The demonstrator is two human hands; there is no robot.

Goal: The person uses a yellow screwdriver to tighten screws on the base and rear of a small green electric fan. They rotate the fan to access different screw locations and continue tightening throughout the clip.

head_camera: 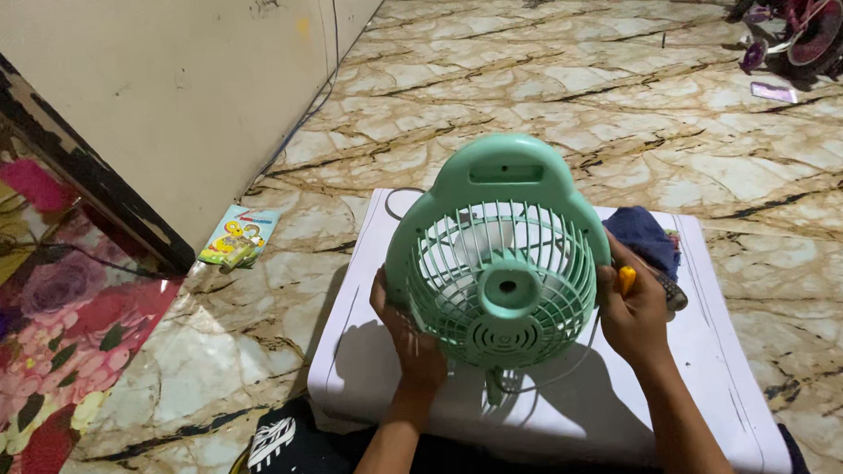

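So the small mint-green fan [499, 262] is held upright between both hands, over a white board [577, 409] laid on the marble floor [528, 84]. The left hand [404, 333] is wrapped around the left edge of the grille, fingers curled behind it. The right hand [634, 312] is pressed against the right edge, with an orange-handled tool [627, 278] tucked in the grip too; probably a screwdriver, though the tip can't be seen. It looks like the fan is being steadied and looked over at this stage; getting the tool onto a fastener would call for one hand to be freed first. A blue cloth [642, 235] is bunched just behind the right hand. Further out, a colourful packet [237, 236] lies by the wall [182, 77], and a pink kids' bike [811, 18] is parked far back.
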